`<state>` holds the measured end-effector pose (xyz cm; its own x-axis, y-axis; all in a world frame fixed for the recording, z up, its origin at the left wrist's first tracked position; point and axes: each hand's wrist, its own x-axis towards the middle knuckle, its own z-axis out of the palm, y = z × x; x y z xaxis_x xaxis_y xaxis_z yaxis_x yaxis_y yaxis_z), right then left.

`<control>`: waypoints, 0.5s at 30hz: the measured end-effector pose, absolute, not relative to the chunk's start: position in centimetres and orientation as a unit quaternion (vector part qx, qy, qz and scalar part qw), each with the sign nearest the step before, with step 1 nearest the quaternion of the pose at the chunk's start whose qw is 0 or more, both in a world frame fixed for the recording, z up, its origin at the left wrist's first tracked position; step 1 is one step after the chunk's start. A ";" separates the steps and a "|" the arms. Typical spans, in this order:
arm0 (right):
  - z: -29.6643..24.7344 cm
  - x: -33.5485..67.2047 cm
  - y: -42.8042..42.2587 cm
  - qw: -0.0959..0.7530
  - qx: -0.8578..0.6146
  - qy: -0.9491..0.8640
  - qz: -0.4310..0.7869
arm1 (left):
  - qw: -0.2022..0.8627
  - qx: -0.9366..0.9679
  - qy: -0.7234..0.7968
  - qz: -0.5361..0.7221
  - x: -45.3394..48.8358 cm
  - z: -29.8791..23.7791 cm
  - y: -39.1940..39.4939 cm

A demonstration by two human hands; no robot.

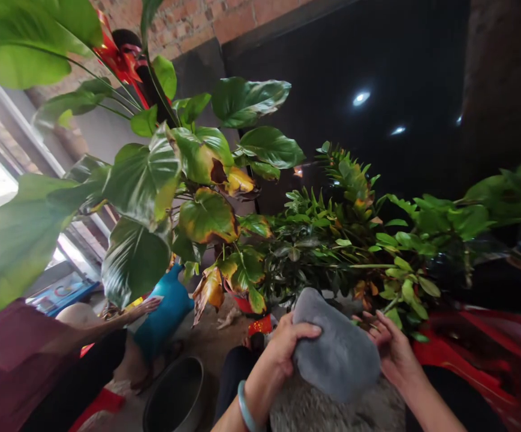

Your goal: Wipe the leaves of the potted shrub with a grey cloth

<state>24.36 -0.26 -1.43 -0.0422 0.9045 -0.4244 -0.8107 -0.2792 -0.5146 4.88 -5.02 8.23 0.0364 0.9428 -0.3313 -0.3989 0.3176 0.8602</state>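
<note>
A soft grey cloth (332,348), bunched into a rounded shape, hangs in front of my lap. My left hand (285,345) is closed on its left edge, thumb across the front; a pale green bangle (244,405) circles that wrist. Just right of the cloth is my right hand (388,342), its fingers apart and slightly bent, close to the lower leaves of a small-leaved green plant (406,288). Part of that hand lies behind the cloth's edge, so contact with cloth or leaves is unclear.
A tall broad-leaved plant (143,174) with browned leaves rises at left. A person in a maroon top (8,366) sits beside it, one hand on a blue vase-like object (163,309). A dark basin (174,393) stands on the floor; red plastic (471,354) lies right.
</note>
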 end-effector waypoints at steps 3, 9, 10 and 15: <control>-1.9 24.7 -0.1 0.580 -0.371 -0.081 0.720 | 0.663 0.302 0.438 0.526 3.6 10.6 -5.4; -2.1 24.0 0.1 0.597 -0.362 -0.098 0.709 | 0.570 0.202 0.402 0.688 4.1 13.0 -1.1; -2.0 23.9 0.0 0.596 -0.363 -0.095 0.710 | 0.564 0.196 0.414 0.687 4.4 12.4 -0.9; -2.3 24.3 -0.1 0.583 -0.364 -0.104 0.719 | 0.632 0.201 0.476 0.577 4.1 8.2 -4.4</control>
<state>24.25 -0.12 -2.34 -0.0550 0.9136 -0.4028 -0.7626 -0.2988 -0.5737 4.12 -4.42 8.23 -0.1203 0.9213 -0.3697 -0.5382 0.2523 0.8042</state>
